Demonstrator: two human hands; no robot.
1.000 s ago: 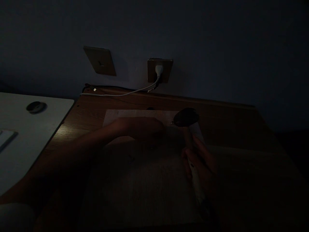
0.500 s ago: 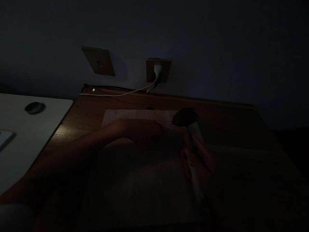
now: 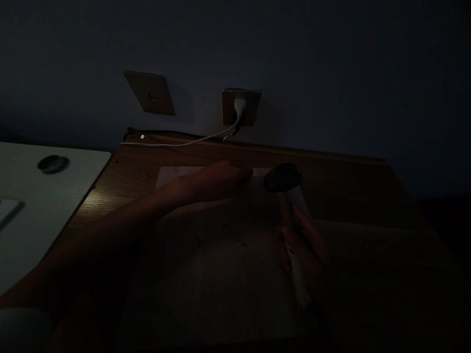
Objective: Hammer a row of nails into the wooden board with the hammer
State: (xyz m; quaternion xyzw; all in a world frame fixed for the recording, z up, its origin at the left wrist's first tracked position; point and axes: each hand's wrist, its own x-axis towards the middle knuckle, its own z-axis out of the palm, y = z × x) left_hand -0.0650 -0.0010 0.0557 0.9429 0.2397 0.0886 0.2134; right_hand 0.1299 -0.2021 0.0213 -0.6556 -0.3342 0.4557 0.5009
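Note:
The scene is very dark. My right hand is closed around the pale handle of a mallet, whose dark, rounded head points away from me. The mallet is held over the right side of a pale, flat board. My left hand is over the board's far part, its fingers curled together; whatever they hold, if anything, is hidden. Nearer to me on the board are a small shiny piece and a small dark piece, both too dim to name.
Under the board is a brown wooden table. On the left stands a white surface with a round dark object on it. A white cable runs along the table's back edge to a wall outlet.
My left hand has moved away from me, towards the board's far edge, uncovering the small shiny piece. My right hand and the mallet have stayed in nearly the same place.

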